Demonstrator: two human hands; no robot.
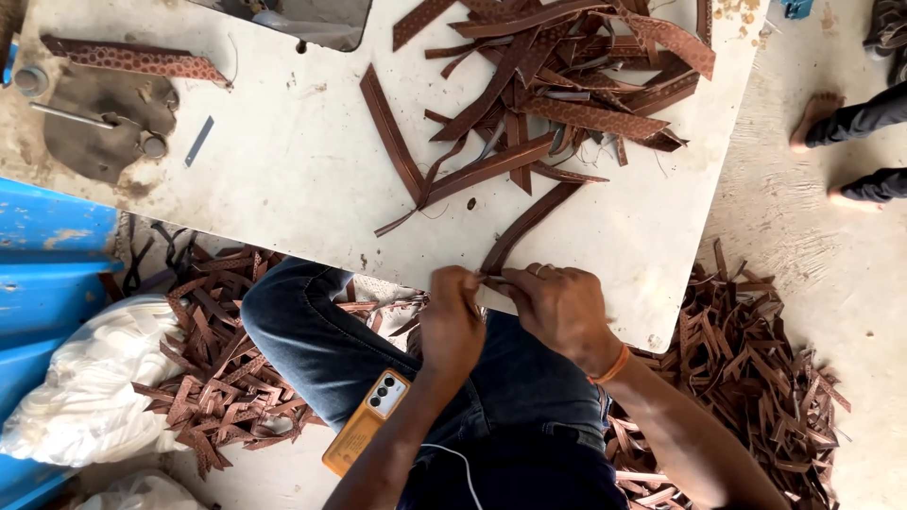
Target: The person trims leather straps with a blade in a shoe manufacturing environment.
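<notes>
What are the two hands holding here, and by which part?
Both the left hand and right hand pinch the near end of one long brown leather strip, at the table's front edge; the rest of the strip lies on the tabletop.

Blue jeans (321, 340), orange wristband (614, 366), ring (540, 271).

Small leather-goods workshop, rough and informal. I sit at a worn, stained white worktable (283, 179) with a heap of cut brown leather strips (557, 85) at its far right. More offcuts (756, 378) are piled on the bare concrete floor (831, 246) on both sides of my knees. Sewing machine base (293, 19) at the table's far edge; another person's bare feet (831, 151) far right.
</notes>
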